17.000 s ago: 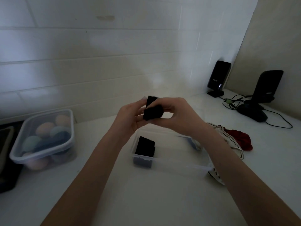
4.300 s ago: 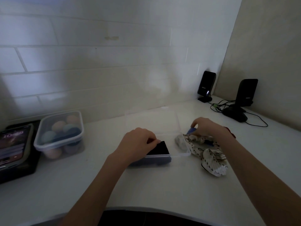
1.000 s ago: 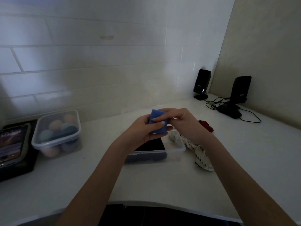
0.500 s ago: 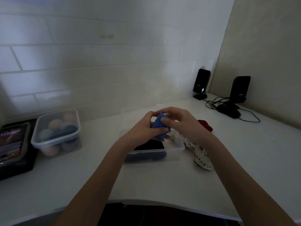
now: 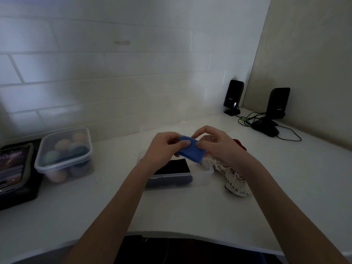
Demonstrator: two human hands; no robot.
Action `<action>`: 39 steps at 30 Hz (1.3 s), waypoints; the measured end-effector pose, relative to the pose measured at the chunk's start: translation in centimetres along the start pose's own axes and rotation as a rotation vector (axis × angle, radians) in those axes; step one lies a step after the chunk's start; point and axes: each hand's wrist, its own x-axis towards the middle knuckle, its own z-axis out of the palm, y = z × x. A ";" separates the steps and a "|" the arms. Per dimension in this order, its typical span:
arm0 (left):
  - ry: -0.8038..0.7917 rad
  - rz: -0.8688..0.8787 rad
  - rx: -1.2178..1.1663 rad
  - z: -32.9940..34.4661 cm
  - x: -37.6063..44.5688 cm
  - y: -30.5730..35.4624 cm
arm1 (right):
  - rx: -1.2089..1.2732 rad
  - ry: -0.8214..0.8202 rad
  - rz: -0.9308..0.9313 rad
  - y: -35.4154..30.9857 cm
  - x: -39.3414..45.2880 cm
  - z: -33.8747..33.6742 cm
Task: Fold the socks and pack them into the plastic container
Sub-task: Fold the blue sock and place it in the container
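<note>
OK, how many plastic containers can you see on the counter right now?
2. One lidded container sits at the left beside the phone, holding round pastel items. The other, an open container, lies under the hands with a black folded sock inside. Its far side is hidden.

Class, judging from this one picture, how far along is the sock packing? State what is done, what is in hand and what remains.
Done: a folded black sock already lies in the clear plastic container. In hand: the left hand and right hand hold a blue sock above it, mid-fold. Left: a patterned white sock and a red sock lie unfolded on the counter, right of the container.
</note>
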 end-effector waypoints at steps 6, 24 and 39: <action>-0.107 0.025 0.086 -0.2 0.6 0.7 | -0.038 0.026 -0.032 0.0 -0.6 0.3; -0.121 -0.161 0.016 1.4 0.7 -0.1 | -0.642 0.077 -0.193 -0.1 -0.4 0.2; -0.212 -0.033 0.672 1.8 -0.1 0.2 | -1.354 -0.040 -0.101 -0.7 -0.1 1.7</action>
